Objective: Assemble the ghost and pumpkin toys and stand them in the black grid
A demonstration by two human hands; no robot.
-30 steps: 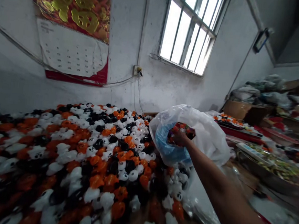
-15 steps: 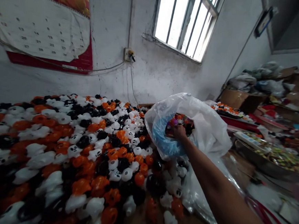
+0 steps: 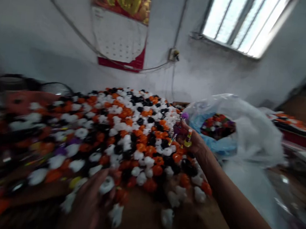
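My left hand (image 3: 89,199), blurred, is low at the front of the heap, its fingers curled round a white hollow figure (image 3: 106,185) with a round opening facing up. My right hand (image 3: 193,142) is raised over the heap's right side, closed on several small plastic pieces (image 3: 187,142) with purple and yellow ends and shiny, clear-looking stems; their exact kind I cannot make out. Beneath and around both hands spreads a heap of white, orange and black hollow figures (image 3: 143,138), some with faces on them.
Right of the heap, a clear plastic bag (image 3: 257,133) with a blue inner bag (image 3: 223,146) stands open, holding colourful small pieces (image 3: 217,126). A pinkish container (image 3: 24,101) sits at far left. The wall behind carries a calendar (image 3: 119,34), a socket (image 3: 173,55) and a barred window (image 3: 242,22).
My right hand has come out of the bag and moved left over the heap with small pieces in it. My left hand has come into view with a white figure. The view has swung left.
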